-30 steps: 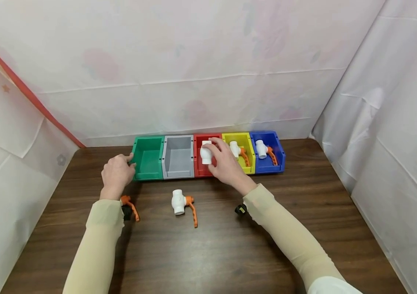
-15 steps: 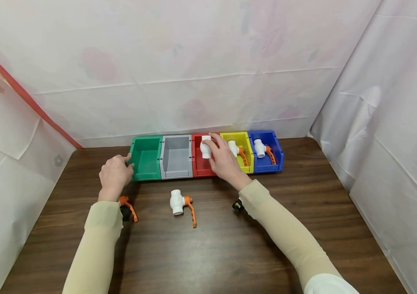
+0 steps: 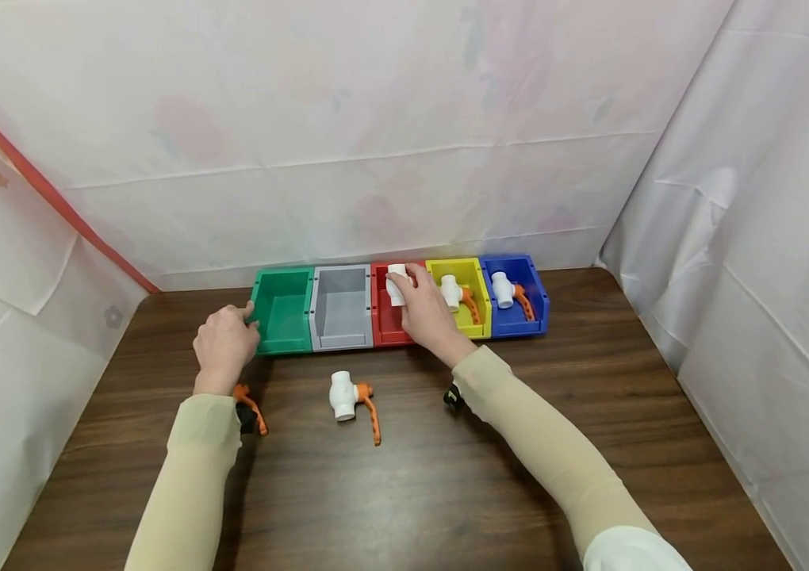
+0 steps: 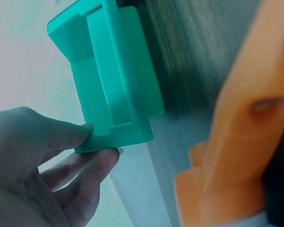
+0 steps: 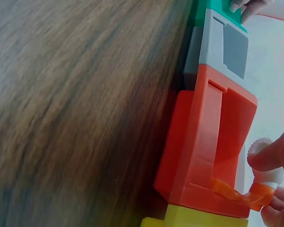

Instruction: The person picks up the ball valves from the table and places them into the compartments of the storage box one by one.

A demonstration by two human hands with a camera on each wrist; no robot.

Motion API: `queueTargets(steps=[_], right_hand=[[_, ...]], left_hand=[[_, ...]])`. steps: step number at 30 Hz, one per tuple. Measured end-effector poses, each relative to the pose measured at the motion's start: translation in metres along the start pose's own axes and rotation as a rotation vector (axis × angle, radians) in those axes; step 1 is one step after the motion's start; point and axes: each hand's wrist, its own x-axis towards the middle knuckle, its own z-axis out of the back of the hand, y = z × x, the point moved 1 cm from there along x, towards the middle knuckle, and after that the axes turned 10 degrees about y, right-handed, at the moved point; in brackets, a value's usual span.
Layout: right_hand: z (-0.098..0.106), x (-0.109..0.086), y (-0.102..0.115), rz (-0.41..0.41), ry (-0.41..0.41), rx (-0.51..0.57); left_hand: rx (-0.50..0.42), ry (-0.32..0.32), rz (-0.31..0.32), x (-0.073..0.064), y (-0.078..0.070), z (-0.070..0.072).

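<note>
My left hand (image 3: 226,341) pinches the left side wall of the green bin (image 4: 104,71), thumb inside and fingers outside in the left wrist view. My right hand (image 3: 433,313) holds a white ball valve (image 3: 396,285) at the red bin (image 3: 392,325). In the right wrist view the valve's orange handle (image 5: 232,193) reaches over the red bin's side, with the white body between thumb and fingers. Another ball valve (image 3: 343,396) with an orange handle lies on the table before the grey bin (image 3: 343,305). A further orange handle (image 3: 254,412) shows beside my left wrist, its body hidden.
The bins stand joined in a row at the back of the wooden table (image 3: 390,500). The yellow bin (image 3: 483,274) and the blue bin (image 3: 529,274) each contain one ball valve. A white patterned curtain (image 3: 376,143) hangs close behind; another curtain borders the right side.
My right hand has moved slightly back with the ball valve, deeper over the red bin. My left hand keeps its hold on the green bin, and the head view has shifted a little.
</note>
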Motion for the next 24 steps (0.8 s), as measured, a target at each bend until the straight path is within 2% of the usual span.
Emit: queueTargets(steps=[7, 15, 24], right_hand=[[-0.007, 0.009, 0.004, -0.063, 0.107, -0.048], [-0.011, 0.012, 0.001, -0.063, 0.129, -0.073], [-0.018, 0.013, -0.004, -0.102, 0.155, -0.136]], left_hand=[[0.003, -0.012, 0.022, -0.003, 0.004, -0.001], [-0.009, -0.051, 0.024, -0.001, 0.002, -0.003], [-0.017, -0.038, 0.02, -0.001, -0.003, -0.003]])
